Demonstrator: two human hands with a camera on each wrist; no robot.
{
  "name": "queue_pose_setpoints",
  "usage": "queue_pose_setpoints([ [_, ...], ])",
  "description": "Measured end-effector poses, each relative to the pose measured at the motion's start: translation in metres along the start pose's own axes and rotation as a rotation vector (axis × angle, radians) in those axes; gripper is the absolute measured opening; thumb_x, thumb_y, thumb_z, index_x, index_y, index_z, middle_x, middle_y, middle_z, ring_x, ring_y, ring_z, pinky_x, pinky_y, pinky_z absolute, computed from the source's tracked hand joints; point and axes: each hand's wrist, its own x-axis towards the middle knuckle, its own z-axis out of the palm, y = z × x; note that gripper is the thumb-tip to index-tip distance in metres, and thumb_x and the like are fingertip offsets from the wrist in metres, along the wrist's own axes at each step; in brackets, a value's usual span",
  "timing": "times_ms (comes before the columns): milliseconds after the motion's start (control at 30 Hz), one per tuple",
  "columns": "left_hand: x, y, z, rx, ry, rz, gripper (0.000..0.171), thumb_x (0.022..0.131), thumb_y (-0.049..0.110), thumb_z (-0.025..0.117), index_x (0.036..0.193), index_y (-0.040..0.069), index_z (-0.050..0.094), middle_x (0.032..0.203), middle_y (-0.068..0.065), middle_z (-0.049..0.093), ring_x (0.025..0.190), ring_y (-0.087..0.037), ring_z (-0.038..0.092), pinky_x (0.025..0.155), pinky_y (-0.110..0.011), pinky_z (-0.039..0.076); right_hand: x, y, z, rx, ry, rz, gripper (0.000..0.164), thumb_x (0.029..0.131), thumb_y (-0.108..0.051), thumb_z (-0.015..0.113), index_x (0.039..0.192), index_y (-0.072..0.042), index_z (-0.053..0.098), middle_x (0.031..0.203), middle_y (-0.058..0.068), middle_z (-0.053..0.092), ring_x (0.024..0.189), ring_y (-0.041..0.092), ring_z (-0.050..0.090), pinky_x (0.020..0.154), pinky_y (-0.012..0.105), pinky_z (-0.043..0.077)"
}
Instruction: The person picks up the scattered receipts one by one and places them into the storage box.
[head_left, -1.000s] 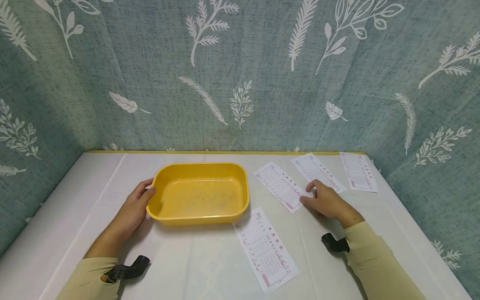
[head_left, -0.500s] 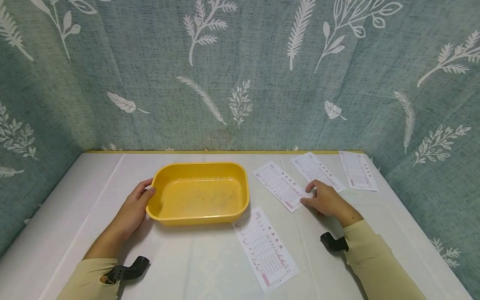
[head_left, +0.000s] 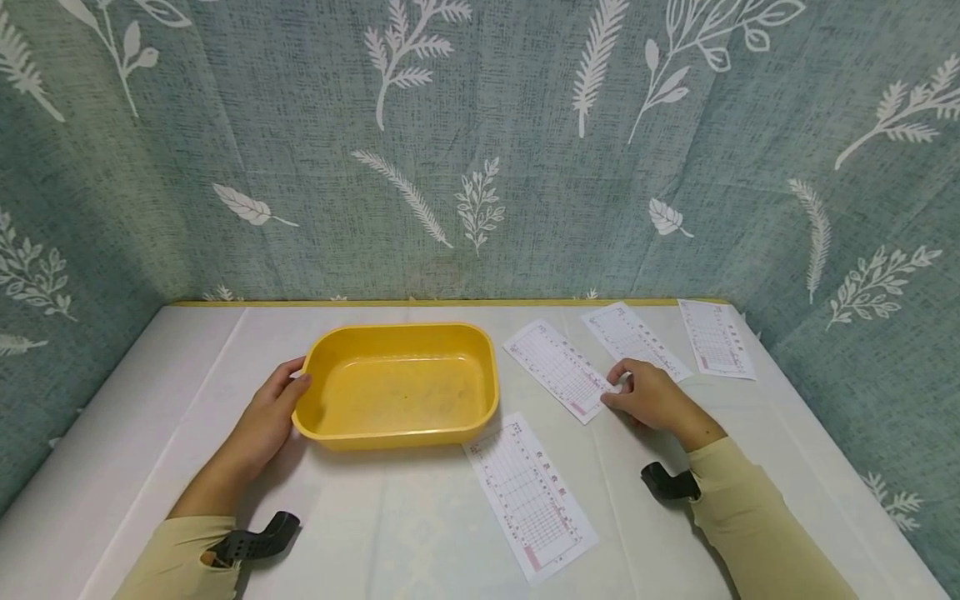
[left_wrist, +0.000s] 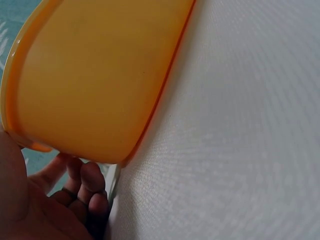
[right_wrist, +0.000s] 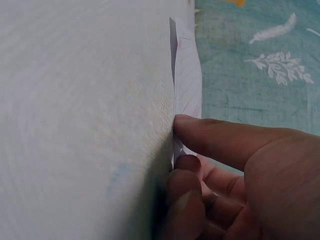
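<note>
A yellow plastic basin (head_left: 405,392) sits on the white table, left of centre. My left hand (head_left: 264,417) grips its left end, thumb at the rim and fingers on the outer wall; the left wrist view shows the fingers (left_wrist: 92,175) against the basin's side (left_wrist: 90,75). My right hand (head_left: 654,398) pinches the lower right corner of a printed paper slip (head_left: 555,367), a receipt form. In the right wrist view the thumb lies on the slip (right_wrist: 187,75), its edge slightly off the cloth, with curled fingers by its edge.
Another receipt form (head_left: 534,500) lies nearer me, its top corner close to the basin. Two more forms lie behind and right of my right hand, one slanted (head_left: 626,329) and one near the right edge (head_left: 716,342). A leaf-patterned curtain (head_left: 480,150) encloses the table (head_left: 337,517).
My right thumb and index finger have closed slightly on the slip's corner. The basin, left hand and other forms stay in place; the view shifts very slightly.
</note>
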Motion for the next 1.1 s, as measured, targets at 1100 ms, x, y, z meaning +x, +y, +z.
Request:
queue_pose_setpoints([
  [1100,0.0014,0.0002,0.0003,0.012,0.005,-0.007,0.062,0.108,0.048,0.027,0.158,0.011,0.023,0.137,-0.021,0.046,0.113,-0.026,0.048,0.081,-0.005,0.039,0.0010,-0.0076,0.0053,-0.151,0.062,-0.184,0.015,0.089,-0.008,0.070,0.099,-0.010,0.060,0.095,0.006,0.061,0.077,0.019,0.049,0.069,0.033,0.040],
])
